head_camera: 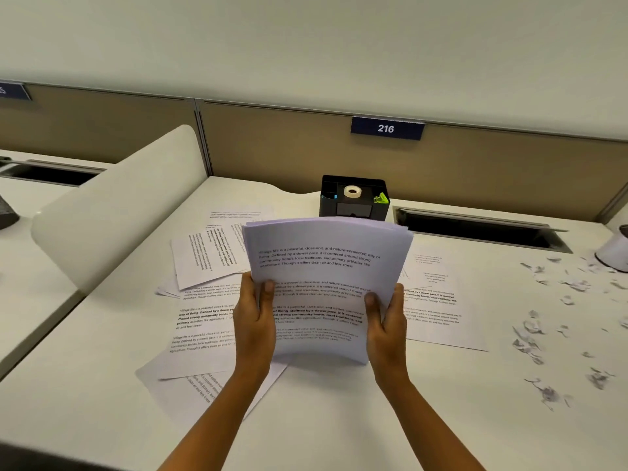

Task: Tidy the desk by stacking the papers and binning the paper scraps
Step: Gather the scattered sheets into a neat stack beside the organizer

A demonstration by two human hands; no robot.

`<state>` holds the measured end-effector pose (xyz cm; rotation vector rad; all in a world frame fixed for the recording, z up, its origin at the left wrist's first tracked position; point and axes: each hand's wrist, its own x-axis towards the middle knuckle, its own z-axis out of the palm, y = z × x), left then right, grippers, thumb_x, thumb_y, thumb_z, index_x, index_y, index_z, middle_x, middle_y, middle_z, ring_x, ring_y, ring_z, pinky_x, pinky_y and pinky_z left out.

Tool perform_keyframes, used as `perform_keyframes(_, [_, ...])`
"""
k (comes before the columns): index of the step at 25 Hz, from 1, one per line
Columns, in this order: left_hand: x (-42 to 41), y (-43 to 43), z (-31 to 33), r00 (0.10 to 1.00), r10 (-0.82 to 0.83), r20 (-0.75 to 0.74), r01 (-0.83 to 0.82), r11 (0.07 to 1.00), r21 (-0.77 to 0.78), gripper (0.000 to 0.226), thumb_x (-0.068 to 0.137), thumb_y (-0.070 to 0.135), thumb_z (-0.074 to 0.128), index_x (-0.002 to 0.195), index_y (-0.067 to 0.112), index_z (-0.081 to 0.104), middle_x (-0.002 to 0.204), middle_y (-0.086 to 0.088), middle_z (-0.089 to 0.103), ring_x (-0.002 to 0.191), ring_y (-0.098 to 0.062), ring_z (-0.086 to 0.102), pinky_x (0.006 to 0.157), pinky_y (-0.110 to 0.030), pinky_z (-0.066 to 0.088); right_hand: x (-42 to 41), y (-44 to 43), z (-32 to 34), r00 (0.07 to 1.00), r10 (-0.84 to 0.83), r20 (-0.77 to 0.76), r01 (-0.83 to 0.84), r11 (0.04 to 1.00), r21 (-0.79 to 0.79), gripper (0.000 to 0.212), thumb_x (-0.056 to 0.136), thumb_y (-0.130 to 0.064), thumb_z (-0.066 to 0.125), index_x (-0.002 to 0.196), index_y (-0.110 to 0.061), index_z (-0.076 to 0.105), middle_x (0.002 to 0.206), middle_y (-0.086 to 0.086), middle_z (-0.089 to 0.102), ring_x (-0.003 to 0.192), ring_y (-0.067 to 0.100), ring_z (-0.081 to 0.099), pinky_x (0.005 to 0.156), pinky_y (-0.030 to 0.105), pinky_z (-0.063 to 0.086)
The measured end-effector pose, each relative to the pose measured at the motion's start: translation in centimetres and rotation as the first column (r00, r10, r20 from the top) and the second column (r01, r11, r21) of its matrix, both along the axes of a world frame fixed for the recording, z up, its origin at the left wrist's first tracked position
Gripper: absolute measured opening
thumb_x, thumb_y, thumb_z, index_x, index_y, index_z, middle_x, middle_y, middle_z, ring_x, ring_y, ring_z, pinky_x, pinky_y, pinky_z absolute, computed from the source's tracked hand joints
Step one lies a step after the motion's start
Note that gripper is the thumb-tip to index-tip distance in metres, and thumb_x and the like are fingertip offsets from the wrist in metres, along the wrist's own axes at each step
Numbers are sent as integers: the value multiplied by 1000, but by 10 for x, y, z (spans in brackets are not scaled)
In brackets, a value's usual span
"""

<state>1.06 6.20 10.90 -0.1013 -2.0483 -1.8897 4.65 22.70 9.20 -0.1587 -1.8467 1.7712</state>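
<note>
Looking down across a wide white desk, backed by a beige partition bearing a number plate marked 216; taking the black desk organiser at the back of the desk as the landmark throughout. Spread in front of the organiser and to its left, loose printed sheets, overlapped and askew, not yet gathered; one more sheet lying flat in front and to its right. Held upright directly in front of the organiser, a stack of papers, bottom edge low over the desk, touching or not impossible to tell; probably stood on end for knocking the edges level; top corners fanned, so not yet squared. Gripped at both sides: left hand curled round the left edge, thumb on the front page; right hand curled round the right edge likewise; nothing else held. Just right of the organiser, a dark cable slot sunk into the desk; a likely trap for swept bits. Well to the right, torn paper scraps scattered, still unbinned; beyond them, cropped at the frame edge, a white container, possibly the bin. Resting on top of the organiser, a small tape roll and a green clip.
</note>
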Motion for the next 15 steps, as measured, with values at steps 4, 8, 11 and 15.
perform_keyframes(4, [4, 4, 3, 988, 129, -82, -127, 991, 37, 17, 97, 35, 37, 99, 21, 46, 89, 6, 60, 79, -9, 63, 65, -22, 56, -1, 1, 10, 999, -17, -34, 17, 1000, 4, 21, 89, -38, 45, 108, -48, 44, 104, -21, 61, 96, 6, 64, 68, 22, 58])
perform_keyframes(8, [9, 8, 3, 986, 116, -117, -103, 989, 107, 18, 95, 37, 32, 99, 24, 44, 78, 26, 57, 74, 2, 59, 57, -9, 47, 3, 3, 8, 1000, 7, -14, -7, 1000, -21, 23, 86, -41, 47, 108, -42, 41, 100, -30, 60, 98, 4, 63, 70, 24, 59])
perform_keyframes(11, [14, 9, -5, 997, 65, -51, -59, 991, 124, 21, 93, 39, 32, 101, 30, 49, 83, 19, 61, 77, 1, 61, 58, -12, 50, 8, 1, 2, 999, 22, 35, -21, 999, -39, 23, 86, -43, 43, 109, -40, 41, 101, -24, 61, 95, 1, 63, 68, 20, 58])
perform_keyframes(15, [17, 11, -8, 992, 121, -44, -117, 989, 94, 29, 94, 38, 31, 102, 21, 52, 82, 10, 61, 73, -2, 62, 57, -15, 52, 11, 3, 3, 999, 20, 25, -18, 997, -71, 17, 88, -43, 41, 104, -42, 47, 106, -10, 62, 92, 9, 64, 66, 21, 57])
